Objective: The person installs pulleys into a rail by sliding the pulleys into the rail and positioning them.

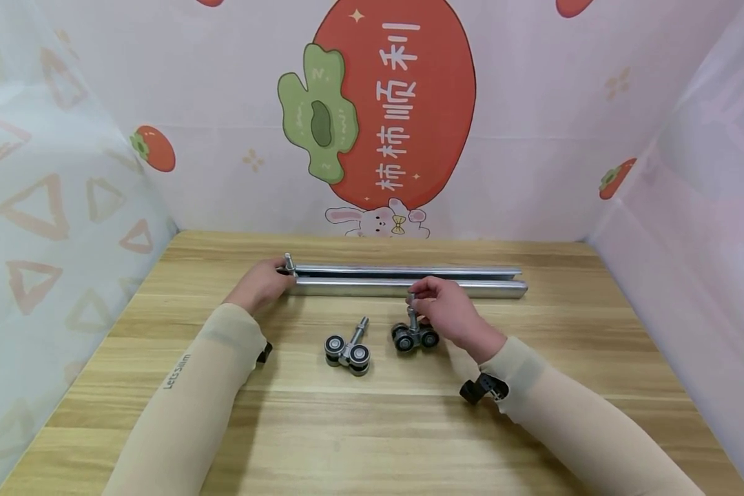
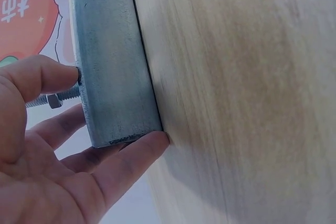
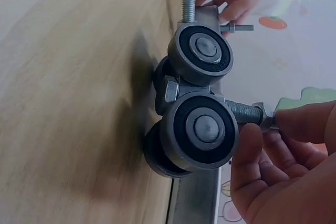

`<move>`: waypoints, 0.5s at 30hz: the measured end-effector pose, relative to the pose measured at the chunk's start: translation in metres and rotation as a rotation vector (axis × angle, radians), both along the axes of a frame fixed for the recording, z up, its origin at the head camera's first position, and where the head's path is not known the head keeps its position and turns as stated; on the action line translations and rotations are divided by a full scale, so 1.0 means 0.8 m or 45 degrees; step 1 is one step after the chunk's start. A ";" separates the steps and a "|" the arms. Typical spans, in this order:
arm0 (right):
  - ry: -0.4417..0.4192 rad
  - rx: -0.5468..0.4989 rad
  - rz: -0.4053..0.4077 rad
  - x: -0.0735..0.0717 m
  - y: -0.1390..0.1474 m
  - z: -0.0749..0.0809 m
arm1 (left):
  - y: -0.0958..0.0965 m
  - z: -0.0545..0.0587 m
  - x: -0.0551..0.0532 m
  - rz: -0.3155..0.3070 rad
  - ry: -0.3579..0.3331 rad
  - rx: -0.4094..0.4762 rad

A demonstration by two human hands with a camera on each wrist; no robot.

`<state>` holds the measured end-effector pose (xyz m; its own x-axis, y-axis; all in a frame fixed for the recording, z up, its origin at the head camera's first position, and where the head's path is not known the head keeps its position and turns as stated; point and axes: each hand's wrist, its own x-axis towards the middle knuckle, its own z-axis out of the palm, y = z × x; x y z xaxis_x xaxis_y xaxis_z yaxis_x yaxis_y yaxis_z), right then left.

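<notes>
A silvery metal channel rail lies across the back of the table, its long slot facing up. My left hand grips the rail's left end, thumb at the upper edge and fingertips around the end face. Beside that thumb a threaded bolt with a nut sticks up from the slot; whatever it joins inside the rail is hidden. My right hand pinches the top of the bolt on a four-wheeled roller trolley, near its nut. The trolley's bolt points up, wheels down, in front of the rail.
A second roller trolley lies on the wooden table left of the held one, its bolt slanting up to the right. Patterned cloth walls off the back and both sides of the table.
</notes>
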<state>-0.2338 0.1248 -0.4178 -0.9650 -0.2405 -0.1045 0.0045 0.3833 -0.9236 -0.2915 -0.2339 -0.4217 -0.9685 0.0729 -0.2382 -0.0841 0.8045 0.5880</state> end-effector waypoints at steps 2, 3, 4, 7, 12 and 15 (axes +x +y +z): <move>0.065 0.064 0.018 0.004 0.001 0.001 | 0.000 0.000 -0.001 0.007 -0.003 0.010; 0.084 0.084 0.020 0.006 0.002 0.001 | 0.000 0.000 -0.001 0.005 -0.001 0.012; 0.106 0.109 0.027 0.009 0.003 0.002 | 0.000 0.000 0.000 0.005 -0.002 0.015; 0.141 0.151 0.042 0.018 0.007 0.003 | 0.000 0.000 0.001 0.006 -0.010 0.019; 0.176 0.211 0.035 0.034 0.010 0.005 | 0.001 0.001 0.003 0.008 -0.006 0.019; 0.181 0.250 0.032 0.041 0.008 0.005 | 0.000 0.000 0.002 0.008 -0.008 0.024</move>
